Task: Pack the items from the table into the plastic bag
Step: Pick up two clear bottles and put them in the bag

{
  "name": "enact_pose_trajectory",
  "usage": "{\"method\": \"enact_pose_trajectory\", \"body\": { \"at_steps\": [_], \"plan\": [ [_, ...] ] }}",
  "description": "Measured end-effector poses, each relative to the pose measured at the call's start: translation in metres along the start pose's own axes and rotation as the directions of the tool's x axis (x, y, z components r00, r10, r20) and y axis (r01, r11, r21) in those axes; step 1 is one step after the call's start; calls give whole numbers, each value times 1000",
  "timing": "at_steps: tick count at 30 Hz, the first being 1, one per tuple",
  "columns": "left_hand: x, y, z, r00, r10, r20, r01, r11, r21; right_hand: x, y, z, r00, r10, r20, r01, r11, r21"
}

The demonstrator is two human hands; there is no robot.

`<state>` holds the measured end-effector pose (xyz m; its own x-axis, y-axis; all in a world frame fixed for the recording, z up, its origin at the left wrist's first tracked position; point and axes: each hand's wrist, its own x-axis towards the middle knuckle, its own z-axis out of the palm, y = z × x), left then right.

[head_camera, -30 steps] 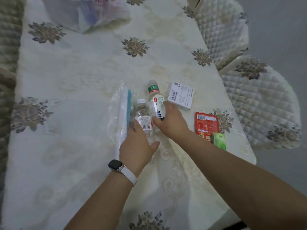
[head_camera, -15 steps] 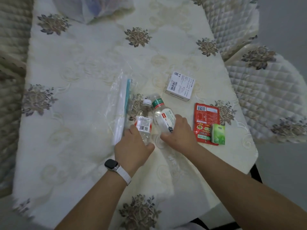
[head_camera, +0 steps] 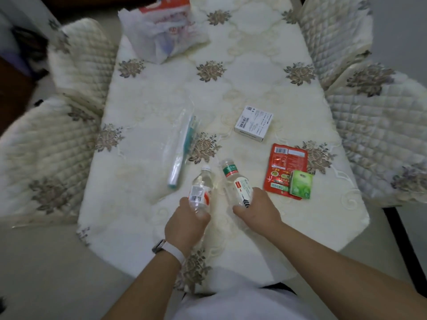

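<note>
My left hand [head_camera: 186, 224] grips the base of a clear bottle with a white cap and red-white label [head_camera: 200, 189]. My right hand [head_camera: 257, 209] grips the base of a clear bottle with a green neck band [head_camera: 235, 181]. Both bottles point away from me, side by side above the table's near part. A white plastic bag with red print [head_camera: 161, 31] sits at the far left end of the table. On the cloth lie a toothbrush in a clear sleeve [head_camera: 182, 151], a white box [head_camera: 253, 123], a red packet [head_camera: 285, 168] and a green tissue pack [head_camera: 301, 184].
The table [head_camera: 254, 65] has a cream cloth with embroidered flowers. Quilted chairs stand on the left [head_camera: 57, 135] and the right [head_camera: 379, 125]. The table's near edge is close to my body.
Both hands have drawn the two bottles toward me, away from the toothbrush sleeve and white box. My view has pulled back, and the bag at the far end shows more fully.
</note>
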<state>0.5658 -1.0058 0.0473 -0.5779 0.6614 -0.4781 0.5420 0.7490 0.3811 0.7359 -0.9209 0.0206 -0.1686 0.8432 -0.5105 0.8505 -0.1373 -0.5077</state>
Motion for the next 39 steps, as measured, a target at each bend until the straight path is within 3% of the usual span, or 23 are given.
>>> {"method": "enact_pose_trajectory", "body": {
  "at_steps": [5,10,15,19,31,39],
  "plan": [
    [-45,-28,-9,997,-66,-30,57,971,-230,-19,5,-1,989,-138,45,134,987,91],
    [-67,-57,-33,979,-152,-133,67,867,-494,-36,-34,-2,955,-288,73,276,951,139],
    [-79,-98,-67,942,-216,-256,-21,724,-689,-64,-94,10,890,-442,109,424,893,152],
    [-91,-146,-102,918,-282,-279,-81,555,-828,-93,-151,48,842,-518,151,484,849,212],
    [-116,-415,-234,842,-401,-360,-207,377,-903,-216,-354,255,716,-674,182,633,736,240],
    [-118,-529,-301,760,-500,-416,-249,367,-896,-263,-456,336,619,-760,195,726,650,226]
  ]
}}
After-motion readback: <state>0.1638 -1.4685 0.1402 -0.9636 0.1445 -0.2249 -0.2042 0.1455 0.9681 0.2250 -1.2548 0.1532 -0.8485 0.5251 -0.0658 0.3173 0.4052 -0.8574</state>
